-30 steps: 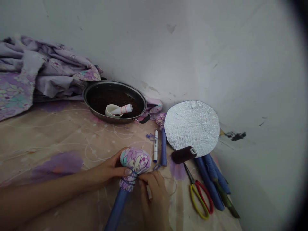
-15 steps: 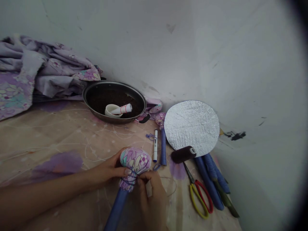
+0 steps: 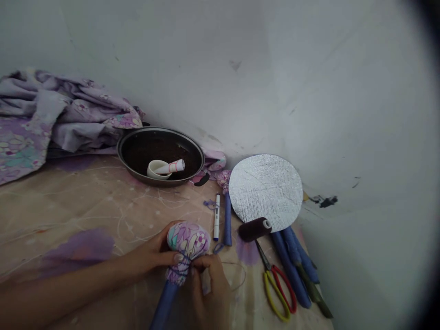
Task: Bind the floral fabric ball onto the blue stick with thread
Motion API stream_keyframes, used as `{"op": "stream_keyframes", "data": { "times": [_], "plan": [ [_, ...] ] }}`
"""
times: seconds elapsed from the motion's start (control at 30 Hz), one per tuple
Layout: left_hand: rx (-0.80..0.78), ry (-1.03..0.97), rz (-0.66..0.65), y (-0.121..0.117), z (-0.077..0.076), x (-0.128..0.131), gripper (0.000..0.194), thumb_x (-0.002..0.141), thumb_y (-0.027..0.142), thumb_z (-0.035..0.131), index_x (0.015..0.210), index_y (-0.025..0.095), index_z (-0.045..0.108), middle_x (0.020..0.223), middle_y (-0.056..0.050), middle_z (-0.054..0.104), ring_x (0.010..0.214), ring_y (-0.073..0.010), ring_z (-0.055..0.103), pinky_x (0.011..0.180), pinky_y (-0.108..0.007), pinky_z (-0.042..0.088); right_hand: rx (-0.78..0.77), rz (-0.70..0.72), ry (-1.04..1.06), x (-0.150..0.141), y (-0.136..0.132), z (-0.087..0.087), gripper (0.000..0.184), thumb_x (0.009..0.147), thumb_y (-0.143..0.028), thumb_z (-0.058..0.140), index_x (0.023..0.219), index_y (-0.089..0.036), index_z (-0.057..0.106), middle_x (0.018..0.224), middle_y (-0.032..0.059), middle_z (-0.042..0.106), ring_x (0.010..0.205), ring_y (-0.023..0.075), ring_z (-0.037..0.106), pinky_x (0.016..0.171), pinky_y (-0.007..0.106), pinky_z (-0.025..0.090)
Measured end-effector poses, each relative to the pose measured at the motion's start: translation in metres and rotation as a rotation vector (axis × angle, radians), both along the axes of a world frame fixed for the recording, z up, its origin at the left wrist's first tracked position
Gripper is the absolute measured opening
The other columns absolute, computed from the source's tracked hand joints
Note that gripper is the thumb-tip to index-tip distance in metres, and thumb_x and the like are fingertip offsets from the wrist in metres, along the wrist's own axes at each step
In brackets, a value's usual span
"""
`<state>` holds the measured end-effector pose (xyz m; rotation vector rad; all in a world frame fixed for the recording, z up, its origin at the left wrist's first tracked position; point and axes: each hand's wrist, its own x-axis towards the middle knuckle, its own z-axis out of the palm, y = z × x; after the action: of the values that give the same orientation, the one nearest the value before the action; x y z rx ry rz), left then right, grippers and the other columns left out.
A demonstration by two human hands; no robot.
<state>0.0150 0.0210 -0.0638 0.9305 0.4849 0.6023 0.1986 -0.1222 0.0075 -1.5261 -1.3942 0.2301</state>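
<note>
A padded mallet has a round head covered in purple floral cloth. Its cloth neck is bound with dark blue thread, above a blue-wrapped handle. My left hand is closed around the head and neck, its thumb pressing on the binding. My right hand pinches at the right side of the neck, touching the binding. A thin loop of thread trails out to the right from behind that hand. The exact pinch point is partly hidden by the fingers.
Behind stand a dark pan with a white cup, and bunched floral cloth. To the right lie a marker, a silver foil disc, a dark thread spool, scissors and blue-wrapped sticks. A wall rises behind.
The camera view has shifted, so everything sits slightly lower and further left. Both hands keep nearly the same hold on the mallet; the right fingers stay at its neck.
</note>
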Motion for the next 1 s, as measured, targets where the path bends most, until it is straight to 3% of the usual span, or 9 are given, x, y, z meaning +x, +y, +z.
{"op": "stream_keyframes", "data": {
  "times": [0.2,0.37,0.47,0.6,0.73,0.93,1.0],
  "plan": [
    [0.039,0.028,-0.003,0.005,-0.019,0.008,0.120,0.073,0.076,0.118,0.176,0.044,0.065,0.163,-0.009,0.084,0.156,-0.0485,0.072,0.136,-0.063,0.056,0.042,0.014,-0.029,0.004,0.003,-0.001,0.022,0.120,-0.013,0.069,0.112,-0.032,0.076,0.098,-0.0004,0.083,0.082,0.0232,0.083,0.078,0.028,0.069],
    [0.021,0.055,-0.029,0.004,-0.014,0.013,0.134,0.066,0.085,0.115,0.180,0.041,0.060,0.168,-0.013,0.081,0.163,-0.0548,0.066,0.140,-0.073,0.049,0.094,0.072,-0.095,0.014,0.007,-0.005,0.027,0.119,-0.009,0.064,0.107,-0.032,0.073,0.097,-0.0009,0.080,0.081,0.0210,0.082,0.076,0.026,0.066],
    [-0.007,0.045,-0.029,0.002,-0.003,0.012,0.132,0.065,0.079,0.117,0.179,0.040,0.063,0.165,-0.012,0.084,0.159,-0.0530,0.067,0.137,-0.069,0.051,0.114,0.094,-0.106,0.015,0.007,-0.010,0.029,0.117,-0.006,0.062,0.107,-0.032,0.071,0.096,-0.0028,0.079,0.083,0.0194,0.082,0.079,0.025,0.065],
    [-0.045,0.034,-0.003,-0.001,0.011,0.007,0.110,0.073,0.060,0.116,0.172,0.040,0.073,0.159,-0.009,0.088,0.151,-0.0468,0.072,0.129,-0.060,0.056,0.118,0.106,-0.110,0.014,0.006,-0.013,0.028,0.119,-0.008,0.062,0.111,-0.033,0.072,0.100,-0.0015,0.080,0.087,0.0211,0.084,0.082,0.027,0.066],
    [-0.046,0.032,0.004,-0.001,0.014,0.006,0.098,0.080,0.042,0.112,0.170,0.042,0.075,0.154,-0.004,0.090,0.148,-0.0410,0.075,0.128,-0.054,0.059,0.119,0.094,-0.093,0.011,0.007,-0.016,0.027,0.121,-0.011,0.061,0.110,-0.033,0.072,0.099,-0.0017,0.079,0.088,0.0219,0.083,0.083,0.028,0.066],
    [-0.015,0.047,0.007,-0.002,0.014,0.003,0.098,0.085,0.048,0.109,0.176,0.042,0.070,0.162,-0.004,0.088,0.158,-0.0429,0.071,0.135,-0.055,0.055,0.130,0.062,-0.061,0.008,0.010,-0.021,0.029,0.121,-0.009,0.062,0.108,-0.033,0.071,0.098,-0.0028,0.079,0.084,0.0211,0.081,0.080,0.027,0.064],
    [-0.001,0.080,0.006,-0.002,0.012,0.002,0.101,0.081,0.049,0.109,0.174,0.042,0.070,0.161,-0.005,0.088,0.157,-0.0440,0.071,0.136,-0.057,0.054,0.134,0.043,-0.084,0.009,0.008,-0.019,0.027,0.121,-0.011,0.064,0.108,-0.033,0.072,0.097,-0.0024,0.078,0.083,0.0218,0.080,0.079,0.028,0.065]
  ]
}}
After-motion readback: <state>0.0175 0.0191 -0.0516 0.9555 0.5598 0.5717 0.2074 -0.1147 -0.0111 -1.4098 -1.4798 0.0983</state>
